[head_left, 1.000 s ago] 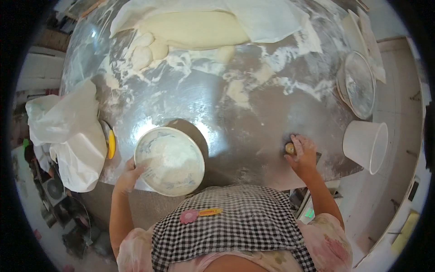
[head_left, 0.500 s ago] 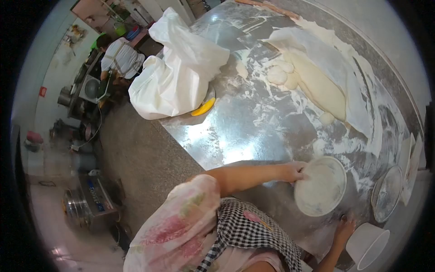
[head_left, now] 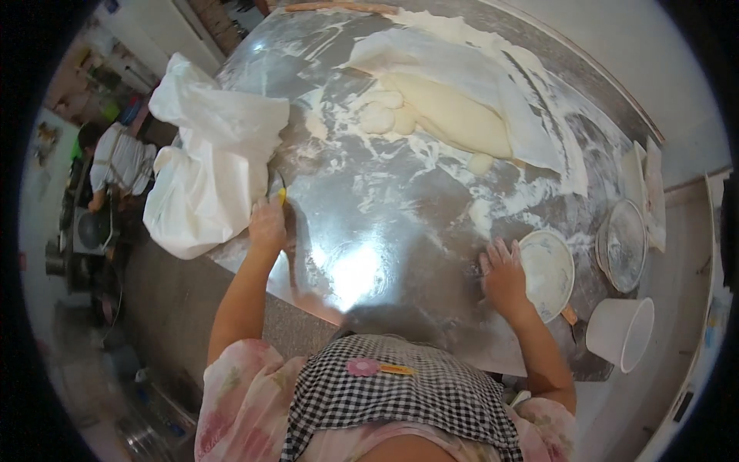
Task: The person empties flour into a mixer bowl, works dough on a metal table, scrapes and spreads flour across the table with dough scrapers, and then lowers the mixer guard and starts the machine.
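Observation:
My left hand (head_left: 267, 223) is closed around the yellow handle (head_left: 282, 195) of a tool with a greyish blade, at the left edge of the metal table. Part of that tool is hidden by my fingers and a white cloth or bag (head_left: 204, 169) beside it. My right hand (head_left: 504, 277) rests open, fingers spread, on the tabletop just left of a round bowl (head_left: 548, 273) of flour. A short wooden handle (head_left: 569, 314) pokes out by the bowl's lower rim; its other end is unclear.
A long slab of dough (head_left: 454, 115) lies on a floured cloth (head_left: 531, 131) at the back, with small dough balls (head_left: 379, 117) beside it. A sieve (head_left: 622, 246) and white tub (head_left: 616, 333) stand at the right. A person (head_left: 119, 162) works at far left.
My left hand has let go of the flour bowl and moved left to the yellow-handled tool. My right hand has moved up to the bowl's left side. The view has turned right.

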Demonstrator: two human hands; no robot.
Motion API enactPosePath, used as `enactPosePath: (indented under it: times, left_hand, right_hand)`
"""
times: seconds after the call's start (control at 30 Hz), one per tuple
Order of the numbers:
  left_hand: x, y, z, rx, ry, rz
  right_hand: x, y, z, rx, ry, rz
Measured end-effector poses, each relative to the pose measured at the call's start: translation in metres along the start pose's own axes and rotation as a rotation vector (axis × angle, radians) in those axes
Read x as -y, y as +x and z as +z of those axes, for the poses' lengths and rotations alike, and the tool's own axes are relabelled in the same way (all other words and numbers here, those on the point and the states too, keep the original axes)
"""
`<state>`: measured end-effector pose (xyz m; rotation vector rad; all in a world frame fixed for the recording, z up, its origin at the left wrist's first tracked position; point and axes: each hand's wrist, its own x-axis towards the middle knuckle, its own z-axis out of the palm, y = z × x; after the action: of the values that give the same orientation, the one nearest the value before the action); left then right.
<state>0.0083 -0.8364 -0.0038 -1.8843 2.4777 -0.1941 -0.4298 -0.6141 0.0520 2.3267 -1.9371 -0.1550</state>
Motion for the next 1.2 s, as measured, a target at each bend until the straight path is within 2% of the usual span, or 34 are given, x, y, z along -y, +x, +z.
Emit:
enactPosePath:
  times: [0.1,0.2,0.23,0.3,0.33,0.37,0.4,0.43,0.53,0.57,0.67,0.73,0.8,0.87,0.9,1.0,1.07,1.13,1.2]
  left_hand:
    - [-0.003,-0.001,-0.021,-0.023,-0.145,-0.017]
    - [-0.037,-0.013,-0.044,0.000,-0.196,0.020]
    - [-0.053,-0.016,-0.044,-0.047,-0.351,0.104]
    - [-0.103,-0.021,-0.053,-0.135,-0.628,0.238]
    - [-0.131,-0.022,-0.059,0.004,-0.746,0.287]
    - [-0.154,-0.027,-0.053,-0.087,-0.772,0.468]
    - [-0.182,-0.035,-0.064,-0.042,-0.824,0.507]
    - [-0.202,-0.039,-0.065,-0.010,-0.936,0.653]
    - [-0.217,-0.027,-0.087,0.440,-1.182,0.531]
    - [-0.212,-0.013,-0.080,0.481,-1.208,0.622]
    - [-0.196,0.044,-0.062,0.201,-1.155,0.700]
    - [-0.189,0.087,-0.059,0.128,-1.024,0.663]
    - [-0.193,0.130,-0.062,-0.014,-0.861,0.736]
    - [-0.195,0.178,-0.052,-0.119,-0.835,0.809]
    - [-0.200,0.197,-0.048,-0.174,-0.820,0.842]
    - [-0.210,0.236,-0.083,-0.132,-0.660,0.683]
    - [-0.211,0.274,-0.058,-0.133,-0.607,0.666]
    - [-0.214,0.310,-0.041,-0.128,-0.549,0.638]
    - [-0.215,0.337,-0.029,-0.104,-0.480,0.600]
  right_hand:
    - [-0.029,-0.012,-0.001,0.166,-0.134,0.104]
    - [-0.028,-0.005,-0.026,0.140,0.084,0.278]
    - [-0.014,0.001,-0.019,0.173,0.213,0.347]
    - [0.025,0.027,-0.008,0.316,0.897,0.496]
    - [0.046,0.023,0.050,0.217,1.086,0.385]
    - [0.059,0.024,0.074,0.134,1.219,0.375]
    - [0.072,0.026,0.097,0.054,1.350,0.355]
    - [0.081,0.035,0.087,-0.008,1.429,0.444]
    - [0.104,0.063,0.043,-0.198,1.662,0.713]
    - [0.097,0.064,0.043,-0.222,1.744,0.790]
    - [0.045,0.048,0.050,-0.243,2.008,0.993]
    - [0.006,0.059,0.016,-0.384,1.651,1.276]
    - [-0.053,0.056,0.033,-0.319,0.870,1.154]
    - [-0.100,0.064,0.010,-0.390,0.716,0.950]
    - [-0.120,0.071,0.002,-0.348,0.622,0.872]
    - [-0.170,0.105,-0.003,-0.264,0.354,0.660]
    - [-0.200,0.134,0.005,-0.263,0.190,0.557]
    - [-0.246,0.173,0.031,-0.232,0.006,0.559]
    - [-0.284,0.210,0.042,-0.300,-0.098,0.730]
